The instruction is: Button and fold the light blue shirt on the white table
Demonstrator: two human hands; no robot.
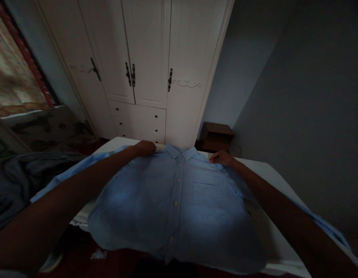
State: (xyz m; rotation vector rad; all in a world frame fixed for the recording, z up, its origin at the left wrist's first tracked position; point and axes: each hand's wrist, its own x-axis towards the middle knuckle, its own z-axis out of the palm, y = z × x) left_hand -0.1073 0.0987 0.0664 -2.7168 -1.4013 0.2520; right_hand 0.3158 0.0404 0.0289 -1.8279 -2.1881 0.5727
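Note:
A light blue button-up shirt (173,204) lies front side up on a white surface (271,170), collar at the far end, sleeves spread to both sides. My left hand (144,148) rests on the shirt's left shoulder near the collar, fingers curled and pinching the cloth. On the right shoulder, my right hand (222,157) grips the fabric with its fingers closed. Both forearms reach across the shirt from the near corners. The shirt's hem hangs over the near edge.
A white wardrobe (150,61) with dark handles and drawers stands straight ahead. A small brown wooden stand (216,136) sits by the grey wall on the right. Dark bedding (25,173) lies at left below a patterned curtain (13,73). The floor is dark red.

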